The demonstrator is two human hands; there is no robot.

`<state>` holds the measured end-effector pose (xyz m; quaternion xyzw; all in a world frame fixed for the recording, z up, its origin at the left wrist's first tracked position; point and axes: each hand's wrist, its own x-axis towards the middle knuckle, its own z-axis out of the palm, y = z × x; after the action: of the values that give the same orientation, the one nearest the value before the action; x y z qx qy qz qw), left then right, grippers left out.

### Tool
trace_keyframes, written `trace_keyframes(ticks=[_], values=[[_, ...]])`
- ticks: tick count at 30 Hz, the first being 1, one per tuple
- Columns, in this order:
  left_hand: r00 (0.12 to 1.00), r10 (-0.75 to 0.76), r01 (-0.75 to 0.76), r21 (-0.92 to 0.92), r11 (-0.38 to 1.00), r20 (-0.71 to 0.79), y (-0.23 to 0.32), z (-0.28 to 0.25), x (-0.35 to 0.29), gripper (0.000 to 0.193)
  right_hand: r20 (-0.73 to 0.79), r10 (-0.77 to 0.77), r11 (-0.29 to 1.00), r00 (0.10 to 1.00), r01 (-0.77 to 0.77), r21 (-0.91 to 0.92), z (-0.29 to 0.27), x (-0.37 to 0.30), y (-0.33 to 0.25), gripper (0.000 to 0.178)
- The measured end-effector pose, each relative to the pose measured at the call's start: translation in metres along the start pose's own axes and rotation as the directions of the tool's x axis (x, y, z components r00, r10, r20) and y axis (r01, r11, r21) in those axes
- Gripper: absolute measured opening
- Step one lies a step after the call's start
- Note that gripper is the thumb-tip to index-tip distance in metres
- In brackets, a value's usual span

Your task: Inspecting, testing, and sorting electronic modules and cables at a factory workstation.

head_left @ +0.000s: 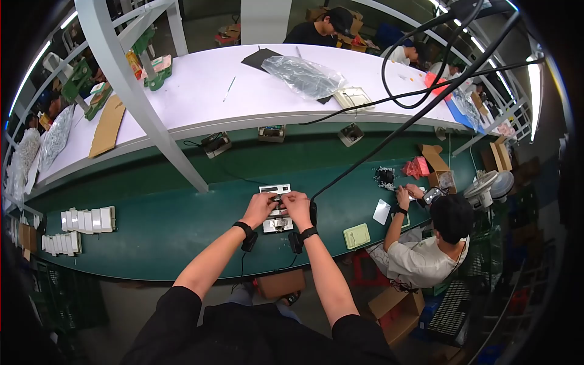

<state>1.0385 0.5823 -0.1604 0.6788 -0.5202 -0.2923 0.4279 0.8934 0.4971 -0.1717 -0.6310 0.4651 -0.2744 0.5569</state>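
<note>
A small silver-and-white fixture [278, 225] with dark parts lies on the green bench in front of me. My left hand [259, 210] bends over its left side, fingers closed and thumb pressed inward. From the right, my right hand [297, 210] meets it with its fingers closed too. Between the fingertips, at the fixture's middle, is something small and dark that I cannot make out. The fixture's pale upper end [275, 188] shows beyond my hands, and its metallic lower end shows below them. Both wrists wear black bands with small black boxes and cables.
Stacks of pale rectangular housings [88, 219] stand at the bench's left. To the right lie a light green cover [356, 236] and a white sheet [381, 211], beside a co-worker [435, 243]. Black cables [389, 143] hang across the view. A white shelf [201, 91] runs above the bench.
</note>
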Motion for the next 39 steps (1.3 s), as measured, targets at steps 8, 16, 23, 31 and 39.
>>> trace_keyframes(ticks=[8, 16, 23, 31, 39], values=[[0.991, 0.13, -0.136, 0.256, 0.957, 0.041, 0.007, -0.018, 0.001, 0.03, 0.029, -0.031, 0.998, 0.999, 0.029, 0.056, 0.006, 0.002, -0.005, 0.013], [0.961, 0.209, -0.254, 0.277, 0.927, 0.182, 0.004, -0.024, 0.007, 0.031, 0.086, -0.072, 0.995, 0.994, 0.066, 0.068, 0.002, 0.008, 0.011, 0.009], [0.949, -0.292, 0.3, -0.61, 0.733, 0.117, -0.045, -0.007, 0.002, 0.033, -0.018, -0.071, 0.991, 0.997, 0.068, -0.116, 0.003, 0.008, 0.014, 0.011], [0.927, -0.279, 0.375, -0.632, 0.678, 0.25, -0.056, -0.009, -0.004, 0.034, -0.058, -0.134, 0.991, 0.989, 0.133, -0.033, 0.009, -0.012, 0.006, 0.018], [0.909, -0.259, 0.416, -0.694, 0.588, 0.326, -0.045, -0.008, -0.007, 0.03, 0.068, -0.107, 0.984, 0.992, 0.096, 0.149, 0.01, -0.015, -0.002, 0.019]])
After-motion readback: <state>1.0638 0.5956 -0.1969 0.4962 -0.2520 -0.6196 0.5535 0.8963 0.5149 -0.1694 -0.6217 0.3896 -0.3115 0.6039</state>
